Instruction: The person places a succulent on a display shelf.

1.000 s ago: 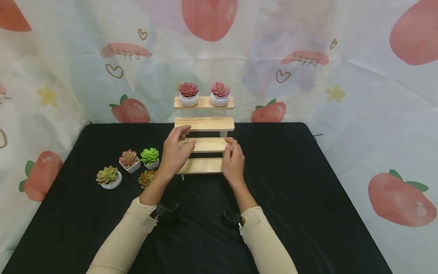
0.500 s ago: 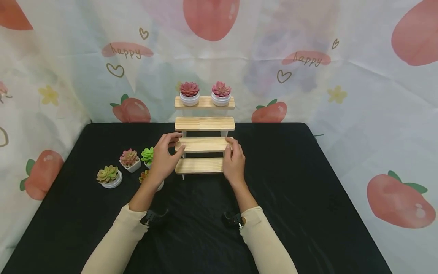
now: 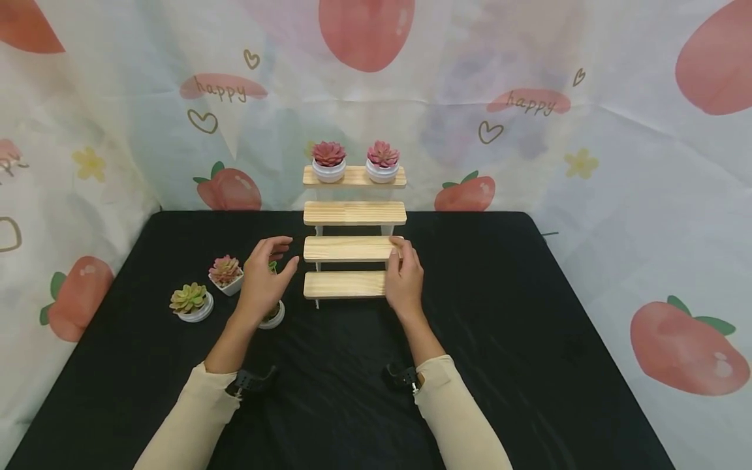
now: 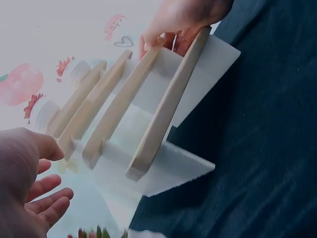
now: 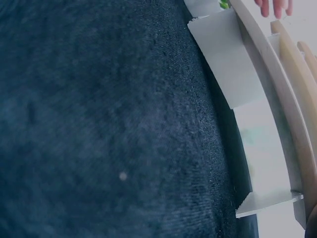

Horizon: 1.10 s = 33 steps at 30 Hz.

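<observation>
Presently, the left hand [image 3: 264, 277] is spread, its thumb well apart from the slightly bent fingers, and it hangs just beside the left end of the wooden stand [image 3: 346, 213], not touching it. The right hand [image 3: 404, 277] has its fingers curled and grips the right end of this stand, at the third plank from the top. The stand has four planks like steps and stands upright near the far edge of the bench [image 3: 499, 326], which wears a black cover. On its top plank are a dark red succulent [image 3: 329, 162] and a pink succulent [image 3: 383, 162], both in white pots. On the bench, to the left, stand a yellow-green succulent [image 3: 190, 301] and a pinkish succulent [image 3: 226, 273]; another white pot [image 3: 273, 318] is partly hidden behind the left hand. Around the bench hangs a pale curtain [image 3: 399, 117], printed with peaches, hearts and the word "happy".
</observation>
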Tool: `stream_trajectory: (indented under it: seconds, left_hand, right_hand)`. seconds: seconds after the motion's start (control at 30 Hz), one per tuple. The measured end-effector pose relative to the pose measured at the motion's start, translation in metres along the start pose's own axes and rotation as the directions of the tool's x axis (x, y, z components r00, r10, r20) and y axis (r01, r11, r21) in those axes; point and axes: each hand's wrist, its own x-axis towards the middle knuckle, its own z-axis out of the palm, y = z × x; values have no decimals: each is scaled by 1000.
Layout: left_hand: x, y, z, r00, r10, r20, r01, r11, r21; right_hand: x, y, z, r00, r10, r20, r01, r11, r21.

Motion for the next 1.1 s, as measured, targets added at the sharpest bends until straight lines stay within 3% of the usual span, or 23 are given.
stream_trajectory:
  seconds: [0.23, 0.57, 0.87, 1.0, 1.1]
  left_hand:
    - [-9, -11, -14, 999, -35, -20, 35, 999, -6]
    - [-19, -25, -39, 982, -4, -189, 18, 997, 71]
    - [-22, -36, -61, 974, -35, -223, 74, 982, 172]
    - [-23, -40, -68, 975, -19, -221, 62, 979, 192]
    - [-24, -42, -72, 978, -43, -202, 86, 974, 209]
  right_hand:
    - [-1, 0, 0, 1000, -4, -1, 4, 1000, 3]
    - [0, -3, -1, 1000, 3, 7, -3, 1000, -6]
    - [0, -4, -2, 1000, -10, 8, 10, 1000, 3]
    - [0, -4, -2, 1000, -18, 5, 18, 1000, 5]
    - [-1, -4, -2, 1000, -16, 8, 16, 1000, 11]
